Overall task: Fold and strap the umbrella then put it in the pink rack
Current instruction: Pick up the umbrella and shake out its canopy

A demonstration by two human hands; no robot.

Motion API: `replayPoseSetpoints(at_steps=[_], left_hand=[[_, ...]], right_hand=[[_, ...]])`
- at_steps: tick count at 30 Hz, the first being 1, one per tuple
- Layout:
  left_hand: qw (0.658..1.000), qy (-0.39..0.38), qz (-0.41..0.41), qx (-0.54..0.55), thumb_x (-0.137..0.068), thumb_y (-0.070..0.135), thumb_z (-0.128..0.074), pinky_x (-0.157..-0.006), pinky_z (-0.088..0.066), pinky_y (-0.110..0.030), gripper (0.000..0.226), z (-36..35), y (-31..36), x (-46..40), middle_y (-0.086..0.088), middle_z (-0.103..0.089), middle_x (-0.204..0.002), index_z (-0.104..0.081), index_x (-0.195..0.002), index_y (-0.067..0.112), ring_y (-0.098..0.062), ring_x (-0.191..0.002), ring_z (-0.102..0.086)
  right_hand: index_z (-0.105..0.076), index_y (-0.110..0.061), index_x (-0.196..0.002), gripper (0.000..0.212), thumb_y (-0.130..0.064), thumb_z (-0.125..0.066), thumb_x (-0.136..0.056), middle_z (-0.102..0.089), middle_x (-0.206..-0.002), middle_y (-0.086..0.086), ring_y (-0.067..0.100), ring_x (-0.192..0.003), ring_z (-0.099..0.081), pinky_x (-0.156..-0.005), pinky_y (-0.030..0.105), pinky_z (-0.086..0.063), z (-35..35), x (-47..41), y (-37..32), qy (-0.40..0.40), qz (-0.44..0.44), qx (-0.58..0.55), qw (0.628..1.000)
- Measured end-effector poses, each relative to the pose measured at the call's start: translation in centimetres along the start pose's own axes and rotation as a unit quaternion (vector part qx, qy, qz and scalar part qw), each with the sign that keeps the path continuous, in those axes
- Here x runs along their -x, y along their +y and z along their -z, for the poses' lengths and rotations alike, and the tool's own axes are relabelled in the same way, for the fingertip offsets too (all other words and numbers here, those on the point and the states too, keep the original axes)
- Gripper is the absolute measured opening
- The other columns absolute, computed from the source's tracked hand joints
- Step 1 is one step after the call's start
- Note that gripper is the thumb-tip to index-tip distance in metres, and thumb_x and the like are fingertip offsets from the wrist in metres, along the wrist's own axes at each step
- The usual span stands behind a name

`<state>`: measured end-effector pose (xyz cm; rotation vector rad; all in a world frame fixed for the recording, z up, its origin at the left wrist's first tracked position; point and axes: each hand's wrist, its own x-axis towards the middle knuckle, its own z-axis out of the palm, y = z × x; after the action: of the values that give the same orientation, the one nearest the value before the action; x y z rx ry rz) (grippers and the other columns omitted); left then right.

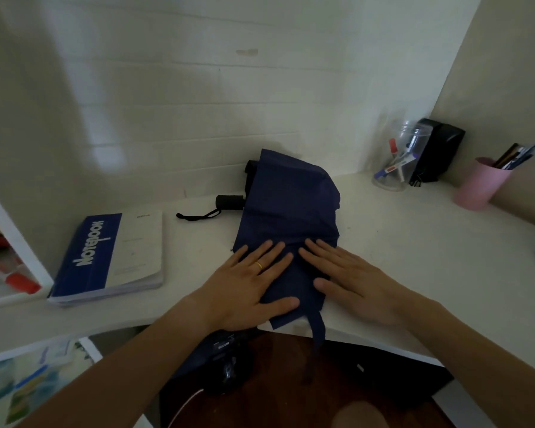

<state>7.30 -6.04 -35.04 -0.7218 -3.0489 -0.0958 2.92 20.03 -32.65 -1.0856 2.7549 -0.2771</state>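
Note:
A navy blue folding umbrella [288, 208] lies collapsed on the white desk [414, 257], its canopy loose and flattened. Its black handle [229, 201] with a wrist loop points left. A blue strap [318, 329] hangs over the desk's front edge. My left hand [247, 285] lies flat on the near left part of the canopy, fingers spread, a gold ring on one finger. My right hand [349, 276] presses flat on the near right part. Neither hand grips anything. A pink cup [481, 183] holding pens stands at the far right.
A blue and white notebook [112, 254] lies to the left of the umbrella. A clear jar of markers [399, 159] and a black case [436, 152] stand at the back right corner. A white shelf frame [16, 248] is at the left.

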Motion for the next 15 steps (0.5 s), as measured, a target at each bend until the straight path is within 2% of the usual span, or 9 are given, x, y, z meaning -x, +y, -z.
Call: replayPoseSetpoints(at_steps=[4,7,10,13,15], left_hand=[[1.0,-0.005,0.001,0.008,-0.092,0.08,-0.011,-0.127,0.006,-0.038,0.082,0.4,0.1,1.1,0.016,0.019,-0.167,0.012,-0.159,0.038,0.0,-0.151,0.023],[1.0,-0.005,0.017,0.007,-0.096,0.075,-0.011,-0.127,0.007,-0.034,0.073,0.9,-0.2,3.5,0.019,0.019,-0.165,0.011,-0.158,0.042,0.002,-0.15,0.021],[0.999,0.001,0.04,0.002,-0.099,0.071,-0.01,-0.125,0.009,-0.03,0.065,1.3,-0.5,6.9,0.021,0.019,-0.165,0.012,-0.156,0.047,0.004,-0.15,0.02],[0.998,0.001,0.048,0.028,-0.101,0.067,-0.011,-0.124,0.009,-0.028,0.061,1.0,-1.6,6.7,0.021,0.015,-0.165,0.007,-0.157,0.049,0.005,-0.15,0.018],[0.996,0.002,0.061,0.058,-0.102,0.064,-0.015,-0.124,0.007,-0.028,0.06,0.6,-1.4,6.2,0.02,0.008,-0.167,-0.002,-0.158,0.047,0.005,-0.152,0.013]], right_hand=[[0.007,-0.044,-0.157,0.067,-0.066,-0.02,-0.1,0.017,-0.164,-0.022,-0.006,-0.149,0.019,-0.125,0.028,0.006,-0.6,0.3,0.7,-0.014,-0.003,0.055,0.998],[0.004,-0.044,-0.158,0.069,-0.068,-0.022,-0.099,0.013,-0.164,-0.023,-0.006,-0.15,0.015,-0.123,0.023,0.007,-0.5,0.8,0.4,0.009,0.013,0.05,0.999],[-0.009,-0.044,-0.158,0.07,-0.069,-0.032,-0.096,0.001,-0.164,-0.025,-0.007,-0.15,0.004,-0.122,0.021,0.001,-0.3,1.8,-0.4,0.047,0.026,0.017,0.998],[-0.028,-0.043,-0.155,0.069,-0.069,-0.041,-0.094,-0.018,-0.163,-0.024,-0.006,-0.149,-0.012,-0.124,0.028,-0.015,-0.7,1.4,0.6,0.076,-0.013,-0.04,0.996],[-0.039,-0.039,-0.152,0.065,-0.068,-0.042,-0.094,-0.028,-0.162,-0.02,-0.003,-0.149,-0.019,-0.124,0.03,-0.021,-1.1,1.2,1.3,0.105,-0.039,-0.061,0.992]])
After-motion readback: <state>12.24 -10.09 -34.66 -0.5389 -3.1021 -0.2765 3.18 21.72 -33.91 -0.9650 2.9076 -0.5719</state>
